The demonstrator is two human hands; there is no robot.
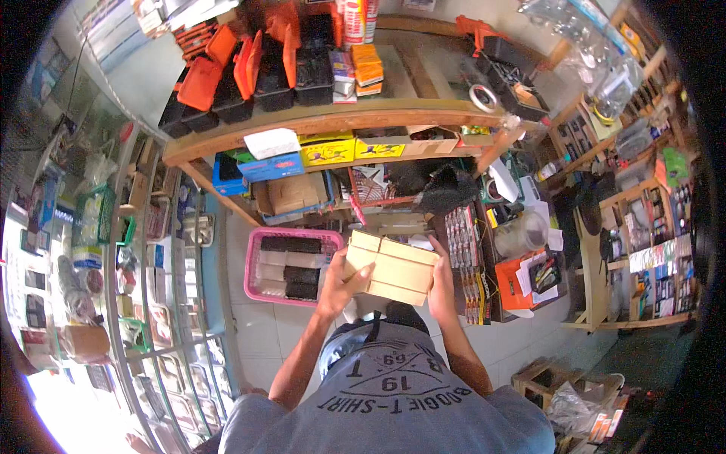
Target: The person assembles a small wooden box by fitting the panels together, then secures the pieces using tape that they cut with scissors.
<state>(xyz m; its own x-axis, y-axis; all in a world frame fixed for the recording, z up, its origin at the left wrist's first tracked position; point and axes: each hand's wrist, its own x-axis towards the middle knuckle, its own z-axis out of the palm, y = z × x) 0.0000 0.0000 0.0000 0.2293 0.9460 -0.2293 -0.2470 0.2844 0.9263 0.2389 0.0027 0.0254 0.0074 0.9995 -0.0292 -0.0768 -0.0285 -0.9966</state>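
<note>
Between my two hands, in front of my body, is a flat pale-yellow block (402, 266) that looks like a cardboard box or a bundle of boxes. Dark lines cross its top, one along it and one across; whether they are bands or seams I cannot tell. My left hand (342, 284) grips its left end, thumb on the top face. At the right end, my right hand (442, 281) holds the edge with its fingers mostly hidden behind it. Just left of my left hand, a pink plastic basket (248, 274) on the floor holds black and whitish packs.
A wooden shelf (333, 121) ahead carries black bins with orange lids (203, 82) and small orange boxes (367, 68). Yellow cartons (327, 151) sit beneath. Hanging packets (463, 246) and an orange box (514, 286) stand at right. A glass display case (170, 333) lines the left.
</note>
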